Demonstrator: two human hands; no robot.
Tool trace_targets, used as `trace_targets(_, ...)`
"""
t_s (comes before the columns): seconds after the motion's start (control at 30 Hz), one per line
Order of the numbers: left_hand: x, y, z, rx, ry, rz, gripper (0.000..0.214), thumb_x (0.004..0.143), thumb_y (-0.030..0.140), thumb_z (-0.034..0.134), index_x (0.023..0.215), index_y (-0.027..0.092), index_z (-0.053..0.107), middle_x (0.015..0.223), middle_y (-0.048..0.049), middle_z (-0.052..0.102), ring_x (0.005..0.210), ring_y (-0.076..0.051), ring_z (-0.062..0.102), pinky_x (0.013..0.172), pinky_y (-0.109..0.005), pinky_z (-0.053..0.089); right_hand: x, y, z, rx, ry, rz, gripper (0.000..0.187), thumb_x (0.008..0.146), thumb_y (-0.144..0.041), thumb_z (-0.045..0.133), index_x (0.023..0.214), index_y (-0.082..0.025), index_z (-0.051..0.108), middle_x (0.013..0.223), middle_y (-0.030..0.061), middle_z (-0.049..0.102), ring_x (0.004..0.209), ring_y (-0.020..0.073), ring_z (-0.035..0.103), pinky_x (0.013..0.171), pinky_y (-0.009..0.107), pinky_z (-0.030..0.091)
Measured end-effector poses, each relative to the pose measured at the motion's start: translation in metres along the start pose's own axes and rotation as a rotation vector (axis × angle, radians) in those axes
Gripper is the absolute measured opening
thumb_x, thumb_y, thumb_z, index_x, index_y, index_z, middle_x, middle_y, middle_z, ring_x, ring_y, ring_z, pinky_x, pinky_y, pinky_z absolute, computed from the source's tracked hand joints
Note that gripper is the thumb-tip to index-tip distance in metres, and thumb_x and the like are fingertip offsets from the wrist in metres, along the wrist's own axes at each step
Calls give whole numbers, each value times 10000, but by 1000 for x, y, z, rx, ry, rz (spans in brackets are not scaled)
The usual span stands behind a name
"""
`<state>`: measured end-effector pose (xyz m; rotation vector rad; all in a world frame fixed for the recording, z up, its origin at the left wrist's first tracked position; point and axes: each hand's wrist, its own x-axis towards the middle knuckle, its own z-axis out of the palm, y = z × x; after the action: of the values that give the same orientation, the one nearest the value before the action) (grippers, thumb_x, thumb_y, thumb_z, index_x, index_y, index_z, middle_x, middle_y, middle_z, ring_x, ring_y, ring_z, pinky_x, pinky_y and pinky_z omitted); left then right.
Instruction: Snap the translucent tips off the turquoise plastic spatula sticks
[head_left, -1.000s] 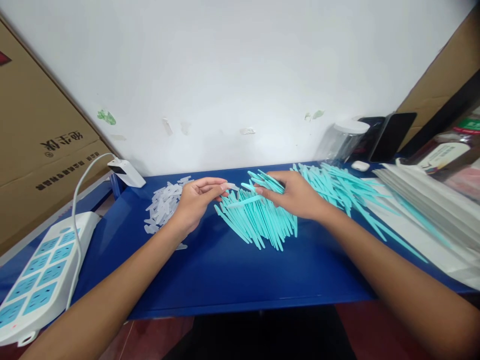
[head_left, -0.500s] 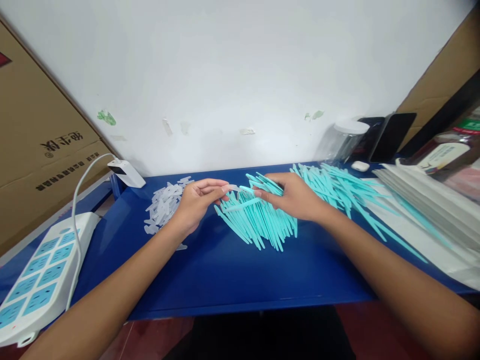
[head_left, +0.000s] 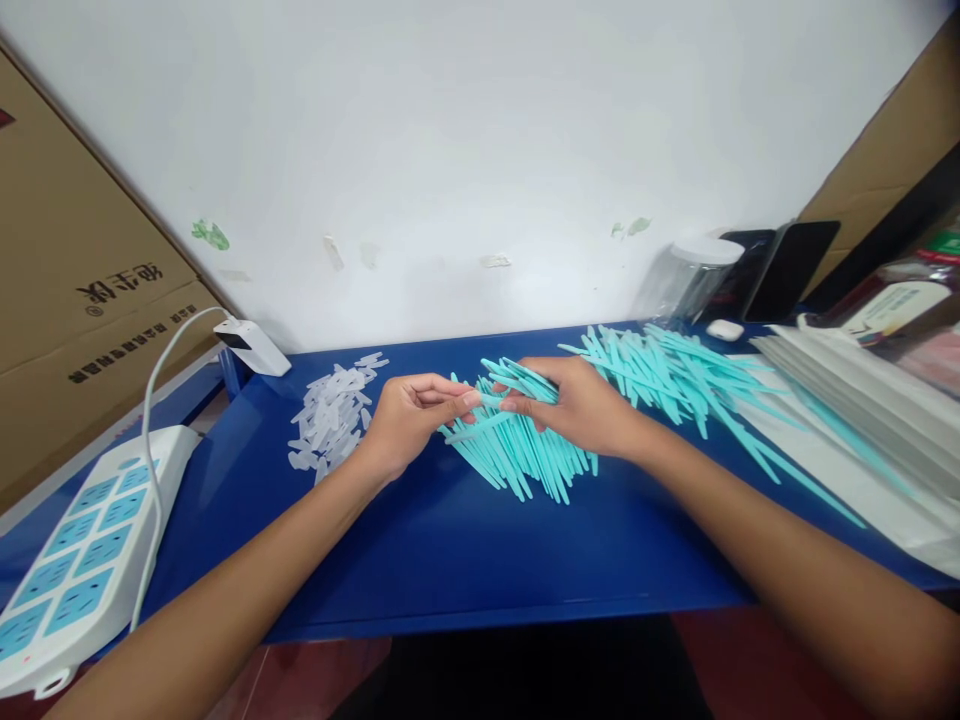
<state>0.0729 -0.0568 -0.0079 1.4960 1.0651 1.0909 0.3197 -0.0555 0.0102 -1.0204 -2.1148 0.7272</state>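
Observation:
My left hand (head_left: 420,420) pinches a small translucent plastic cap, mostly hidden by the fingertips, at the tip of a turquoise stick. My right hand (head_left: 574,405) grips a bunch of slim turquoise sticks (head_left: 521,378) that look like eyebrow razors, and one of them points left to the pinching fingers. The two hands nearly meet. Below them a pile of the same turquoise sticks (head_left: 525,455) lies side by side on the table. Left of my left hand is a heap of loose translucent caps (head_left: 330,410).
More turquoise sticks (head_left: 675,380) lie loosely at the right on the blue table (head_left: 480,570). Behind them are a clear jar (head_left: 686,285) and a white earbud case (head_left: 725,329). Stacked plastic bags (head_left: 862,410) fill the right edge. A white power strip (head_left: 97,550) lies left.
My left hand has moved right with the cap, which has met the end of a stick and now hardly shows. My right hand has turned slightly and shifted a little left.

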Motion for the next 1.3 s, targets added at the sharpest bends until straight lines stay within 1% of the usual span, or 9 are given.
trace_targets(0.13,0,-3,0,2,6,0,296,735,435,923,843,188,803,833,-94,820,732,-255,778,688,-364,595,-1,-1,3,60,10,17,299,966,-504,697,972,-208,743,862,17,741,605,147,591,602,294,434)
trace_targets(0.27,-1,-2,5,6,15,9,304,760,443,908,843,182,777,777,-83,807,701,-238,770,632,-327,562,-1,1,7,150,-17,64,312,954,-514,702,1038,-214,730,923,18,736,540,128,593,540,283,443)
trace_targets(0.43,5,1,0,6,79,56,342,798,476,875,917,173,770,762,-79,793,726,-226,752,624,-309,527,2,2,3,40,11,17,352,981,-490,658,787,-198,617,675,-18,619,574,144,564,593,286,423)
trace_targets(0.6,14,4,-16,-17,213,39,414,755,497,899,952,157,767,850,-94,808,735,-207,732,641,-299,506,3,3,-8,30,77,62,420,976,-561,637,759,-207,575,586,-30,572,518,155,555,579,294,417)
trace_targets(0.87,12,4,-16,-29,180,34,382,763,478,904,905,159,748,745,-71,787,686,-190,717,630,-292,491,4,5,-8,48,95,76,393,964,-546,657,805,-186,646,589,-22,571,515,157,545,547,286,404)
trace_targets(1.0,13,9,-18,29,163,65,373,805,491,869,939,164,751,802,-90,800,718,-208,732,635,-297,507,4,7,-7,20,138,47,359,969,-502,658,820,-176,681,667,5,623,600,170,560,598,289,410)
trace_targets(1.13,18,11,-30,266,164,188,377,895,554,752,984,187,763,937,-118,815,778,-242,747,680,-332,536,7,10,-25,-61,191,10,375,962,-519,668,813,-176,705,728,28,650,683,194,589,642,305,422)
trace_targets(1.23,24,9,-50,738,232,342,336,923,551,705,946,226,787,875,-98,803,781,-260,725,714,-344,502,6,17,-61,-189,329,90,419,941,-544,680,739,-179,642,654,16,578,630,179,528,613,317,388)
trace_targets(1.3,28,7,-65,1069,197,328,321,922,543,693,867,240,786,768,-86,772,723,-272,700,676,-344,461,1,26,-94,-303,371,139,434,931,-551,680,727,-172,626,643,17,565,628,172,520,628,334,385)
